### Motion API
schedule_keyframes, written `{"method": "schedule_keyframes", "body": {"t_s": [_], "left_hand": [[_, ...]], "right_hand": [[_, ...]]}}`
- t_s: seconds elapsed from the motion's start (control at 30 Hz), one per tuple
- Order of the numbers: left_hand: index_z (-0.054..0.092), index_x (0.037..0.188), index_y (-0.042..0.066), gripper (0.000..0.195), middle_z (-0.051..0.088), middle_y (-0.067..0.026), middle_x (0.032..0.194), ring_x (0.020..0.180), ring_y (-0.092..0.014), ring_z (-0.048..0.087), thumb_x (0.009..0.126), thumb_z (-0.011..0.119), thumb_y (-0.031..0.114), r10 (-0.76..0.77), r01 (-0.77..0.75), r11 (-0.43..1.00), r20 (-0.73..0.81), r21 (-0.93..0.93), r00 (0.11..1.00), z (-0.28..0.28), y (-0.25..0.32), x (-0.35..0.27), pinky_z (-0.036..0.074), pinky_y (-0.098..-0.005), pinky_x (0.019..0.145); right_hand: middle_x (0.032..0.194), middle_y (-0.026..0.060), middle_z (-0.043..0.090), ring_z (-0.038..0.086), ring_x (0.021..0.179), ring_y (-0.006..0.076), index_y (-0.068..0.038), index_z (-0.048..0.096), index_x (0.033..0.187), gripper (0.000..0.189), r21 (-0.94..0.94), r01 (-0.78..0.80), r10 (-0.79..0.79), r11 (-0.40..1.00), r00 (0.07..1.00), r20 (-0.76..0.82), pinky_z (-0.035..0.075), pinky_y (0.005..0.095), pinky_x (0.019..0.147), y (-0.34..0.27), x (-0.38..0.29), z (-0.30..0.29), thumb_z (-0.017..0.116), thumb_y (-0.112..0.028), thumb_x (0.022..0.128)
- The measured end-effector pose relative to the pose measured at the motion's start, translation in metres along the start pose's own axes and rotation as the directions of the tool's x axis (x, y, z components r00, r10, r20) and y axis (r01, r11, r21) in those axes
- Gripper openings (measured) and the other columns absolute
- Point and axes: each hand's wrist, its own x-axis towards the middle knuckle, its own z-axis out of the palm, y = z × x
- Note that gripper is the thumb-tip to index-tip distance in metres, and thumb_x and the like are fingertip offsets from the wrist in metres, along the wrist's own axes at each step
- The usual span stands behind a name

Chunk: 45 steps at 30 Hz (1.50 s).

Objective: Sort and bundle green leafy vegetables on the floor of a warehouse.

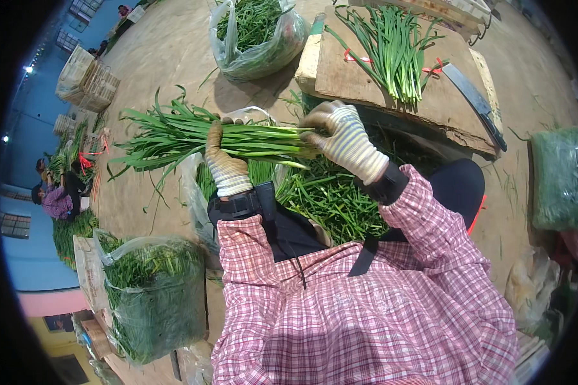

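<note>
My left hand, in a striped knit work glove, is wrapped around a bundle of garlic chives held level above my lap. The leafy tips fan out to the left and the pale stem ends point right. At those stem ends is my right hand, gloved too, with its thumb and fingertips drawn together; whether they pinch a stem is hard to tell. Loose green leaves lie heaped between my legs. Beyond my hands, another pile of chives rests on a wooden board, with red ties beside it.
A cleaver lies at the board's right edge. Plastic bags of greens stand ahead and at the lower left. A wrapped green bale is on the right. Stacked crates and a seated person are at far left.
</note>
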Motion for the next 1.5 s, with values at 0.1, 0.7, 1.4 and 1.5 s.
{"method": "schedule_keyframes", "body": {"t_s": [0.1, 0.7, 1.4, 1.5], "left_hand": [[0.065, 0.103, 0.007, 0.019, 0.067, -0.0066, 0.092, 0.086, -0.024, 0.063, 0.087, 0.068, 0.018, 0.025, -0.026, 0.998, 0.011, 0.050, 1.000, 0.001, -0.003, -0.004, 0.053, -0.0419, 0.086], [0.065, 0.106, 0.003, 0.029, 0.068, -0.0087, 0.100, 0.089, -0.020, 0.067, 0.083, 0.074, 0.018, 0.165, -0.166, 0.986, 0.129, -0.003, 0.978, 0.019, -0.027, -0.021, 0.057, -0.0356, 0.082], [0.053, 0.127, 0.012, 0.038, 0.063, -0.0099, 0.109, 0.117, -0.033, 0.053, 0.089, 0.060, 0.010, 0.130, 0.062, 0.966, 0.673, -0.253, 0.728, 0.003, 0.017, -0.028, 0.042, -0.0540, 0.104], [0.054, 0.126, 0.006, 0.039, 0.063, -0.0121, 0.107, 0.115, -0.035, 0.055, 0.087, 0.063, 0.008, 0.112, 0.050, 0.963, 0.564, -0.264, 0.818, -0.001, 0.020, -0.041, 0.039, -0.0490, 0.109]], "right_hand": [[0.091, 0.0089, 0.067, 0.060, 0.093, 0.0301, -0.012, 0.072, 0.089, 0.018, -0.055, 0.012, -0.006, 0.998, 0.995, 0.095, 0.043, 0.0425, 0.083, 0.005, -0.003, 0.006, 0.071, -0.027, 0.078], [0.123, 0.0105, 0.061, 0.053, 0.111, 0.0173, -0.003, 0.052, 0.136, 0.049, 0.711, -0.150, 0.358, 0.687, 0.921, -0.152, 0.042, 0.0313, 0.098, 0.020, -0.027, 0.038, 0.048, -0.039, 0.103], [0.092, 0.0104, 0.064, 0.058, 0.092, 0.0302, -0.011, 0.071, 0.081, 0.016, -0.154, 0.079, -0.089, 0.985, 0.994, -0.058, 0.043, 0.0440, 0.081, -0.026, -0.013, -0.037, 0.072, -0.027, 0.077], [0.113, 0.0119, 0.060, 0.055, 0.107, 0.0327, -0.013, 0.063, 0.115, 0.046, -0.267, 0.092, -0.105, 0.959, 0.994, -0.036, 0.041, 0.0451, 0.089, -0.028, -0.014, -0.033, 0.074, -0.034, 0.075]]}}
